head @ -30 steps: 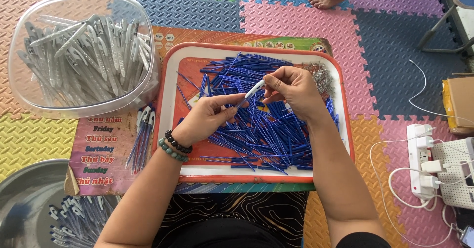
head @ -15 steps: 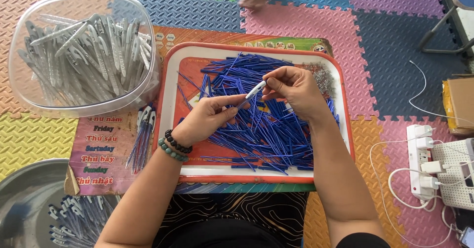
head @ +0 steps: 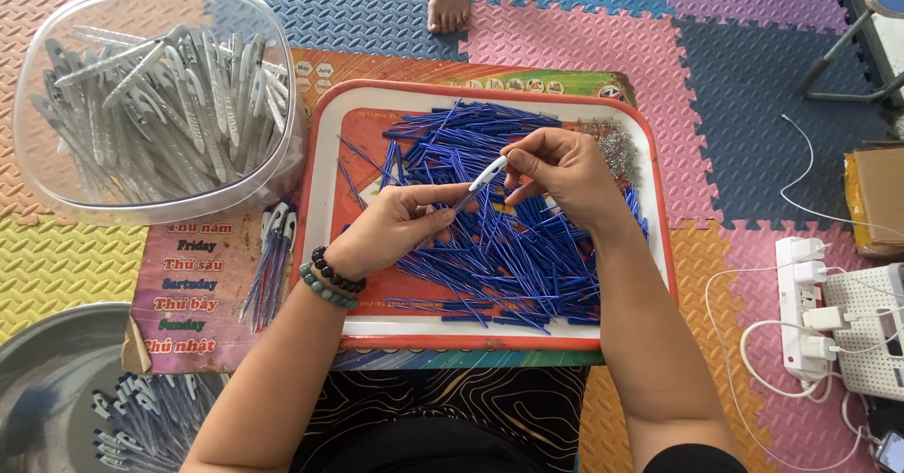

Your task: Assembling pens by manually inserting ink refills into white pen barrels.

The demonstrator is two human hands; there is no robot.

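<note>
Over a red-rimmed tray (head: 320, 200), my left hand (head: 395, 224) and my right hand (head: 560, 176) hold one pen part (head: 485, 176) between them, a blue refill with a clear white-tipped barrel. My left fingers pinch its lower end and my right fingers grip the upper end. A heap of blue pen refills (head: 513, 238) covers the tray beneath both hands. A small pile of metal springs (head: 617, 148) lies at the tray's far right corner.
A clear plastic tub (head: 151, 106) of grey pen barrels stands at the left. Several assembled pens (head: 268, 266) lie beside the tray, and more sit in a metal bowl (head: 56, 398). A power strip with plugs (head: 810, 322) is at right. Another person's bare foot (head: 450, 2) rests on the foam mat.
My hands have barely moved on the pen part. The other person's foot has shifted from the top right leftwards to the top centre.
</note>
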